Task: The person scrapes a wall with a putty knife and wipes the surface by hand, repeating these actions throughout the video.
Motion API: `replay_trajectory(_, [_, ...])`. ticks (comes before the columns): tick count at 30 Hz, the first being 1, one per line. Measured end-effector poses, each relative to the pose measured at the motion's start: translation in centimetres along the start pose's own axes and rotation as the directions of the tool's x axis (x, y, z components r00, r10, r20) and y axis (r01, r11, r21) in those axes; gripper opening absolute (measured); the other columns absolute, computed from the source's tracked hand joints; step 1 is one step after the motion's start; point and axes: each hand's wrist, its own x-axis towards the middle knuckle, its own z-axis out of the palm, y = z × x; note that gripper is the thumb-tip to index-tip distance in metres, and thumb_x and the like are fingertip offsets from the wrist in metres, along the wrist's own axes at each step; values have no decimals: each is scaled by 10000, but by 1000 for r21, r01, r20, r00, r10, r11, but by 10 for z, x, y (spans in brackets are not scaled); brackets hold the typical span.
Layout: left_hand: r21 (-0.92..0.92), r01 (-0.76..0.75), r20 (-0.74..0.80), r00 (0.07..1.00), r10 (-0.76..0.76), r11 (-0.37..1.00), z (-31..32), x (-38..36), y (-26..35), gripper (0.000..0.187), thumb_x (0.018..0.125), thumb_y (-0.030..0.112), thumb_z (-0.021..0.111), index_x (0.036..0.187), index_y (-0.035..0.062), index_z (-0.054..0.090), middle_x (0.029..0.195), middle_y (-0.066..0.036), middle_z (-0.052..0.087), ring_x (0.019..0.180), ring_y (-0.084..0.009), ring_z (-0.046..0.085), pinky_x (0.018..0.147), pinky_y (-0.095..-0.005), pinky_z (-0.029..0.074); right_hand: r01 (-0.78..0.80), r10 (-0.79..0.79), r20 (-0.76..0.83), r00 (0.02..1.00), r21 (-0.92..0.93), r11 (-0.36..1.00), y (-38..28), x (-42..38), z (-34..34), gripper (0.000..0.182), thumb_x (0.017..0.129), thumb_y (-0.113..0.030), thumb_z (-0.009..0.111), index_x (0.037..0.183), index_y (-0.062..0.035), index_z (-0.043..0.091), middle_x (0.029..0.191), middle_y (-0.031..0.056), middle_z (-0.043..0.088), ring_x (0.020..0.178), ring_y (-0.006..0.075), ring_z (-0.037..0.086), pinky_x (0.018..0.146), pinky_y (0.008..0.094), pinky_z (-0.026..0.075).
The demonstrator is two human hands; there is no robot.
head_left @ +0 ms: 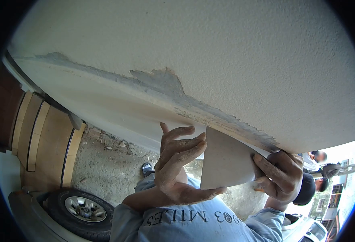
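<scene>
Gripping a flat trowel blade (225, 161) against the wall (225, 60) | left hand (177, 161) fingers curled on its left edge | right hand (280, 175) clasping its right edge.

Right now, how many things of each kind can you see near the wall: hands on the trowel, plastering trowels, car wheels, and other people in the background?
Hands on the trowel: 2, left hand and right hand
Plastering trowels: 1
Car wheels: 1
Other people in the background: 2, one, another
Total: 6
</scene>
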Motion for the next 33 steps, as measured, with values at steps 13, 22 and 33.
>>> replay_trajectory(13, [9, 53, 64, 997, -54, 999, -5, 6, 8, 598, 546, 374, 787, 992, 18, 607, 946, -136, 611, 1073, -335, 483, 1007, -614, 111, -40, 41, 21, 999, -78, 996, -7, 0, 0, 432, 606, -399, 681, 958, -148, 668, 521, 15, 507, 480, 96, 541, 423, 269, 455])
replay_trajectory(22, [10, 17, 98, 995, -18, 1000, -9, 5, 3, 604, 578, 371, 770, 1009, -12, 589, 986, -144, 601, 1127, -325, 438, 1015, -571, 127, 3, -3, 1, 1000, -40, 999, -5, 0, 3, 412, 620, -354, 693, 956, -119, 665, 535, 18, 509, 491, 97, 540, 405, 267, 445])
replay_trajectory(33, [-1, 13, 110, 994, -13, 1000, -7, 4, 3, 604, 572, 391, 772, 997, -2, 599, 997, -143, 605, 1128, -321, 433, 1015, -573, 109, 68, -69, -41, 997, -27, 997, 1, -3, 5, 373, 733, -380, 615, 898, -49, 665, 488, 9, 453, 411, 107, 466, 388, 271, 359])
